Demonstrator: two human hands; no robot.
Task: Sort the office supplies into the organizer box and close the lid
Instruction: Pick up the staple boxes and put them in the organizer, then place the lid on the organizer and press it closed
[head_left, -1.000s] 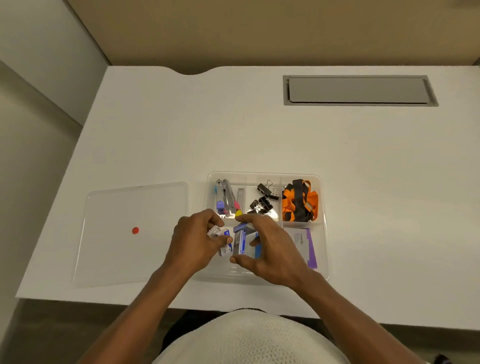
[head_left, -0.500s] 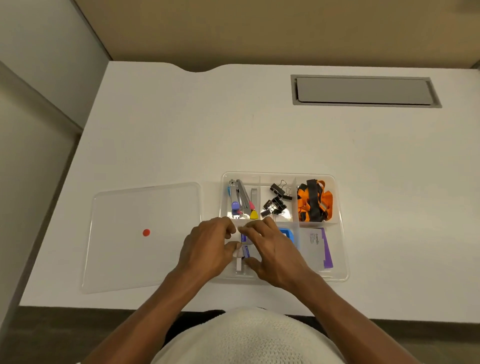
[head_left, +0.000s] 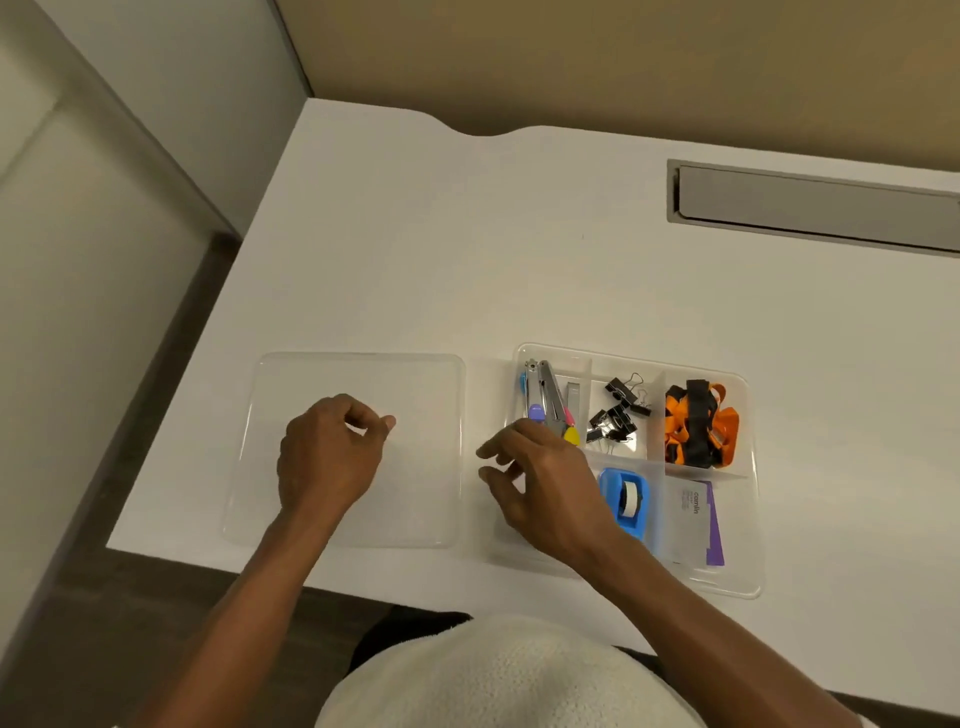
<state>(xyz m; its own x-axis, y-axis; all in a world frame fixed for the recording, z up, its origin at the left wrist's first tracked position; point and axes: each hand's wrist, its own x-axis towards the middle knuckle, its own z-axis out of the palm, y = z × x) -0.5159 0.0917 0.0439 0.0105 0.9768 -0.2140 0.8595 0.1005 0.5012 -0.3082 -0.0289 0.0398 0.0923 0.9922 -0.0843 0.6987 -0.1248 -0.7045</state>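
The clear organizer box (head_left: 748, 582) sits near the desk's front edge, without its lid. Its compartments hold staple removers (head_left: 545, 402), black binder clips (head_left: 618, 410), an orange and black lanyard (head_left: 701, 426), a blue tape dispenser (head_left: 626, 499) and purple and white cards (head_left: 696, 519). The clear lid (head_left: 426, 384) lies flat to the left of the box. My left hand (head_left: 332, 457) is above the lid's middle, fingers loosely curled, holding nothing. My right hand (head_left: 540, 488) is over the box's left side, fingers apart and empty, hiding the front left compartment.
A grey cable hatch (head_left: 815, 208) is set into the white desk (head_left: 467, 249) at the back right. The desk's left edge runs close beside the lid, with a wall panel beyond it.
Both hands have come out of the front left compartment. My left hand moved left over the lid; my right hand shifted to the box's left side. The view has turned left.
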